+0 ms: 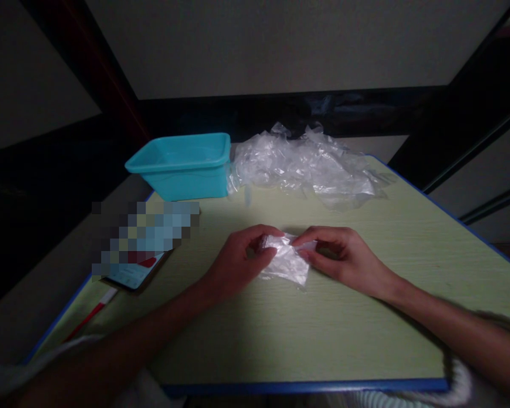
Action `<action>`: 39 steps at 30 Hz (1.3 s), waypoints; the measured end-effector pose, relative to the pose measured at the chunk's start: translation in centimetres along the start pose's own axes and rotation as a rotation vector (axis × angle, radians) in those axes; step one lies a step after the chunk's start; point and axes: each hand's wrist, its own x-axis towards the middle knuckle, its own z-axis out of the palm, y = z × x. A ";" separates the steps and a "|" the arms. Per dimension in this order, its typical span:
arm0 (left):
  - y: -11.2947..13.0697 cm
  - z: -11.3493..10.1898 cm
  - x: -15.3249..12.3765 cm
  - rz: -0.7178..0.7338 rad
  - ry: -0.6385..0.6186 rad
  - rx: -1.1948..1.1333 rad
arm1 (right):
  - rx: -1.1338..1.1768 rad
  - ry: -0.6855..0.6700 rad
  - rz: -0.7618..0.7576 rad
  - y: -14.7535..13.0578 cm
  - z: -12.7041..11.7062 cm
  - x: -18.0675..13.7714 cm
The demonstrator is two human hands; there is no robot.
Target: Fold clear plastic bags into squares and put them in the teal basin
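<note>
A small folded clear plastic bag (287, 263) lies between my two hands, just over the middle of the table. My left hand (240, 258) pinches its left side between thumb and fingers. On the other side, my right hand (344, 252) has thumb and fingertips closed on the bag's upper right part. The plastic is shiny and creased, and its lower edge hangs loose toward me. My fingertips cover parts of its upper edge.
Behind my hands, a heap of crumpled clear plastic bags (306, 164) spreads along the table's far side. A turquoise plastic basin (191, 180) stands left of it. At the left lies a phone (130, 275) with a red cable (85, 320). The table (391, 345) has a blue edge.
</note>
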 end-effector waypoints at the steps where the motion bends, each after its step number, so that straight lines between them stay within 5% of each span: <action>1: 0.0 0.0 0.0 -0.002 0.007 -0.004 | 0.008 0.007 0.006 0.0 0.0 0.0; 12: 0.0 0.1 0.0 0.034 0.021 -0.032 | -0.009 0.018 0.002 0.3 0.0 0.1; 31: -0.8 -1.6 0.9 0.347 0.221 0.242 | -0.068 0.011 -0.048 0.4 0.0 0.0; 39: -0.5 -3.3 1.4 0.508 0.382 0.681 | -0.097 -0.036 -0.045 0.1 0.1 0.0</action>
